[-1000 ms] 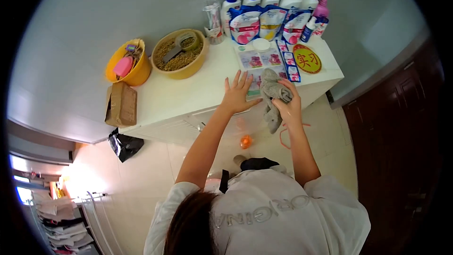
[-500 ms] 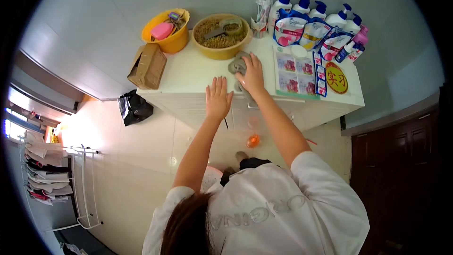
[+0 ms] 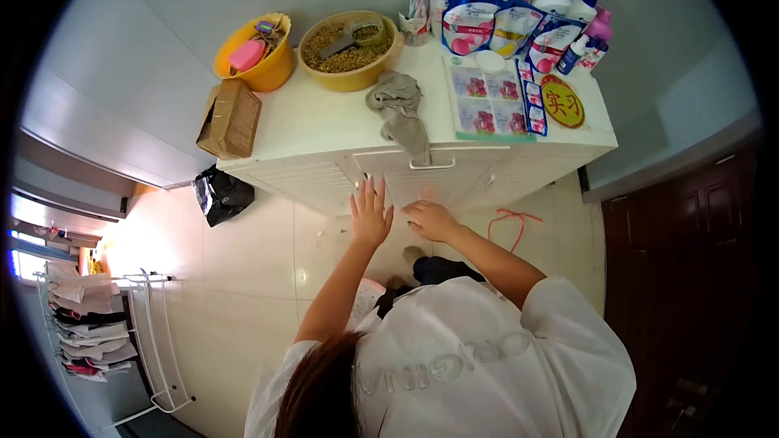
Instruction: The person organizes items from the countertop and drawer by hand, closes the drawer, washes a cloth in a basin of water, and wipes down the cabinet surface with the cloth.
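Observation:
A grey rag (image 3: 399, 109) lies crumpled on the white cabinet (image 3: 324, 130), with one end hanging over its front edge. My left hand (image 3: 371, 215) is held in front of the cabinet doors, its fingers spread and nothing in it. Beside it my right hand (image 3: 432, 220) hovers below the rag's hanging end, empty, with loosely bent fingers. Neither hand touches the rag. Behind the rag stands a yellow basin (image 3: 349, 77) of small greenish-brown grains, a clear scoop (image 3: 365, 36) lying in it.
Along the back stand an orange bucket (image 3: 280, 69), a cup of toothbrushes (image 3: 415, 24) and several pump bottles with refill pouches (image 3: 469, 24). A cardboard box (image 3: 231, 118), a flowered packet sheet (image 3: 487, 105) and a round yellow sign (image 3: 561, 101) lie nearer. A black bag (image 3: 221, 195) and red cord (image 3: 515, 223) are on the floor.
My right hand has let go of the rag and drawn back off the cabinet top. My left hand has also moved back from the front edge. The view has shifted slightly.

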Tool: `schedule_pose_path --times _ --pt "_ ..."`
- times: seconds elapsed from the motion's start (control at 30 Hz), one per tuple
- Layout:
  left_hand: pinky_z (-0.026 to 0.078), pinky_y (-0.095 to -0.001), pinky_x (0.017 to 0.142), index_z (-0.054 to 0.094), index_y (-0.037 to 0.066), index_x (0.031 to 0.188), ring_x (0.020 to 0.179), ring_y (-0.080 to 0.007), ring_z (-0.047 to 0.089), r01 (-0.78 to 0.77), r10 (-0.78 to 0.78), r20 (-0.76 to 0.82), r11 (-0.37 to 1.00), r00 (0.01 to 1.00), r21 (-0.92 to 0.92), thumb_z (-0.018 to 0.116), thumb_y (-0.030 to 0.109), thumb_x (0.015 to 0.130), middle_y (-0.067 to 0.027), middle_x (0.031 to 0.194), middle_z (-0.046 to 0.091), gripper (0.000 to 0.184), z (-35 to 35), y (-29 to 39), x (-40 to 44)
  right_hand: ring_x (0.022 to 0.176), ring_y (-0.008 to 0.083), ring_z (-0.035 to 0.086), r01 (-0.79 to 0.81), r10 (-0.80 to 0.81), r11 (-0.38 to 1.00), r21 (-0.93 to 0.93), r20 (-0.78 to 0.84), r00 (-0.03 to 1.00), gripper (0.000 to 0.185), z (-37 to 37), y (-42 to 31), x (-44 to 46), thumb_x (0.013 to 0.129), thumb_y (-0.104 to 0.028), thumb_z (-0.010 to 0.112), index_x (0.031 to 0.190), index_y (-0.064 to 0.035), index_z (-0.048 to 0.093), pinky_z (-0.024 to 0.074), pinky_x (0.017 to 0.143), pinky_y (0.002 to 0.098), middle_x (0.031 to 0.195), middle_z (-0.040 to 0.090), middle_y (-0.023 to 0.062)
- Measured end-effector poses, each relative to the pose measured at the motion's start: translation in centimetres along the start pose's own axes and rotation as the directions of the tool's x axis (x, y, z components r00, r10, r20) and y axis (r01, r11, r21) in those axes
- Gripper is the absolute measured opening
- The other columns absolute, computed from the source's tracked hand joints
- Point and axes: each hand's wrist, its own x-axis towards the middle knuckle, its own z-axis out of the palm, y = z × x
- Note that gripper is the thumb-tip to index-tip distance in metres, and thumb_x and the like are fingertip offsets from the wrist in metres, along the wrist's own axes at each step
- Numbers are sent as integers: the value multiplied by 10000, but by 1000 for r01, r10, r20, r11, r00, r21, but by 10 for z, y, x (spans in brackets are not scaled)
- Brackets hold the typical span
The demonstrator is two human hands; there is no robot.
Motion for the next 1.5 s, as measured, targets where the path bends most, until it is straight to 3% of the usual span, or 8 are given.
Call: schedule_pose_path --times 0.17,0.33,0.57,0.67,0.83,1.07,1.17,1.5 --pt "150 -547 1041 187 153 1406 1349 -281 126 -4 -6 285 999 959 36 535 338 817 -125 1453 164 709 42 -8 -52 1246 316 329 -240 221 924 -299 -95 971 611 84 38 -22 775 -310 562 1313 -94 369 290 1008 440 1336 374 157" --pt "147 -544 1044 207 176 1401 1338 -279 168 -26 8 410 999 912 37 552 334 800 -127 1443 200 711 49 -18 -108 1344 322 123 -610 527 777 -157 692 493 812 179 21 -107 820 -531 478 1397 -54 164 161 1080 403 1457 102 184" --pt "243 -528 1013 222 146 1389 1283 -326 285 50 -6 657 998 754 -49 555 303 807 -165 1418 245 688 47 -32 -157 1278 345 293 -304 95 942 139 761 642 724 175 21 -117 820 -477 534 1347 -37 303 276 1032 353 1383 280 236" --pt "331 -491 972 304 115 1349 1200 -345 404 95 38 618 979 786 -181 558 290 789 -164 1370 339 640 57 -36 -165 1048 268 530 -321 236 -589 742 538 809 512 121 8 -97 883 -472 400 1202 -83 495 416 893 367 1211 523 127" --pt "382 -417 938 398 41 1277 1096 -384 480 398 -49 614 801 788 -448 553 256 778 -229 1191 500 564 61 -44 -168 1257 320 350 135 292 -955 264 752 591 672 130 11 -139 896 -504 330 1323 15 305 241 1036 477 1352 369 176" --pt "400 -424 912 433 36 1248 1059 -372 509 312 26 605 838 796 -447 552 254 778 -239 1130 539 532 62 -50 -165 1284 301 309 192 500 -865 463 825 263 640 150 44 -139 905 -440 338 1304 59 294 239 1054 410 1371 320 209" --pt "413 -425 895 444 50 1237 1034 -371 524 261 26 561 867 827 -424 543 261 786 -231 1115 551 508 61 -52 -155 1289 325 286 -874 891 454 175 -106 442 726 112 -9 -130 868 -505 385 1358 10 236 234 1051 451 1373 303 232" --pt "423 -419 888 479 66 1226 1027 -342 547 125 99 859 975 503 -185 540 432 780 -190 1119 568 580 140 -66 -226 1349 337 53 -724 521 685 -87 753 402 860 164 25 -197 830 -596 384 1399 -27 78 108 1089 388 1449 -19 231"
